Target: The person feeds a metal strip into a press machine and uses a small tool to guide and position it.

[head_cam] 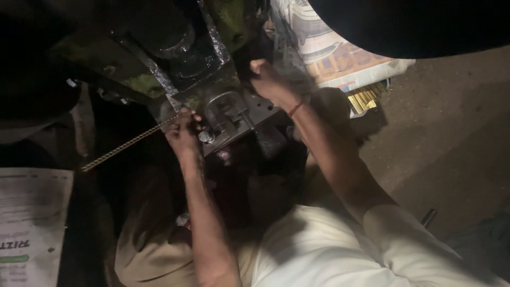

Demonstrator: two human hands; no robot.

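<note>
Gripping a perforated metal strip (125, 144), left hand (183, 133); right hand (268, 79) closed on the press (228, 114).

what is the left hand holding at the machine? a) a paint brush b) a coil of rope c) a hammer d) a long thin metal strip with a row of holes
d: the left hand pinches one end of a long thin metal strip with a row of small holes, which slants down to the left from the machine; the right hand is up at the machine's far side.
</note>
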